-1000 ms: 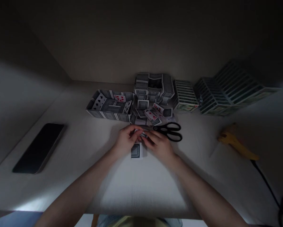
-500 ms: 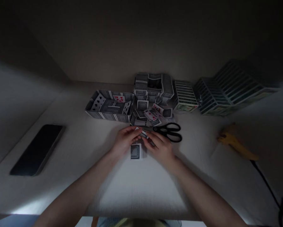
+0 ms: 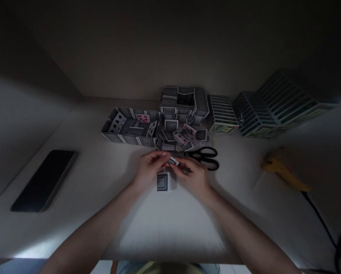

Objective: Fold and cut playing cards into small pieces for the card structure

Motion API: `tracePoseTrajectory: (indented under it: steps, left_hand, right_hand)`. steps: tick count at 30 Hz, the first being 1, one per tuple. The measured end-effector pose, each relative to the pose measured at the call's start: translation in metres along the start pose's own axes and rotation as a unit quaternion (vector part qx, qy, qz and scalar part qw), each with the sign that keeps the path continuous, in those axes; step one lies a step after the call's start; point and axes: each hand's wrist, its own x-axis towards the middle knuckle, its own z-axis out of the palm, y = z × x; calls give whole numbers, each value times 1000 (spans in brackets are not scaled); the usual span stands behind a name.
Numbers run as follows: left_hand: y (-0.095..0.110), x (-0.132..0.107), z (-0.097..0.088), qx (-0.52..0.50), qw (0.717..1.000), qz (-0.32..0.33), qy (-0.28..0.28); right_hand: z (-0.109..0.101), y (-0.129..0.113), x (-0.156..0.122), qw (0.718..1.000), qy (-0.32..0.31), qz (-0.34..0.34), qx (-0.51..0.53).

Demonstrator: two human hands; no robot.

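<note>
A small folded playing card (image 3: 172,160) with a dark patterned back is pinched between both hands above the table. My left hand (image 3: 150,166) grips its left end with thumb and fingers closed. At its right end, my right hand (image 3: 193,173) holds it between thumb and fingertips. Just below the hands lies another card piece (image 3: 163,182), patterned side up. Black-handled scissors (image 3: 203,156) rest beyond my right hand, their blades pointing left. Behind them is a loose heap of folded playing cards (image 3: 183,137), some face up.
An open box made of cards (image 3: 130,131) stands at the back left, beside a taller card structure (image 3: 184,102). Slatted card structures (image 3: 223,114) line the back right. A black phone (image 3: 45,180) lies left; a yellow glue gun (image 3: 286,173) with a black cord lies right.
My right fingers have shifted slightly on the folded card, and more of its patterned side shows. The camera view has moved a little; the rest stays in place.
</note>
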Motion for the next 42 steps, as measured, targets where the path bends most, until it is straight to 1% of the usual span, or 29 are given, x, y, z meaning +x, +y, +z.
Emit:
tracePoseTrajectory:
  steps: [3, 6, 9, 12, 14, 16, 19, 22, 28, 34, 39, 42]
  left_hand:
    - [2, -1, 1, 16, 1000, 12, 6]
    - [4, -1, 1, 19, 1000, 13, -2]
    - [4, -1, 1, 23, 999, 22, -7]
    - [4, -1, 0, 35, 999, 39, -13]
    - [5, -1, 0, 50, 998, 47, -13]
    - [6, -2, 1, 66, 996, 52, -10]
    - [9, -2, 1, 81, 995, 58, -9]
    - [10, -3, 1, 90, 994, 60, -10]
    - [10, -3, 0, 98, 994, 53, -13]
    - [9, -4, 1, 104, 993, 47, -8]
    - [3, -4, 0, 120, 991, 50, -8]
    - [-2, -2, -2, 152, 986, 71, -12]
  right_hand:
    - [0, -2, 1, 1000, -3, 10, 13]
    - [1, -1, 1, 999, 2, 28, 33]
    - [3, 1, -1, 994, 8, 80, 68]
    - [6, 4, -2, 984, 0, 142, 109]
    - [8, 4, -3, 976, -5, 168, 137]
    - [9, 3, -2, 964, -10, 197, 179]
    - [10, -3, 1, 932, -20, 254, 259]
    - [8, -8, 5, 911, -21, 285, 298]
    - [4, -8, 7, 891, -73, 307, 327]
    - [2, -10, 8, 873, -83, 320, 360]
    - [2, -9, 8, 873, -104, 322, 351]
    - [5, -5, 4, 893, -118, 300, 314]
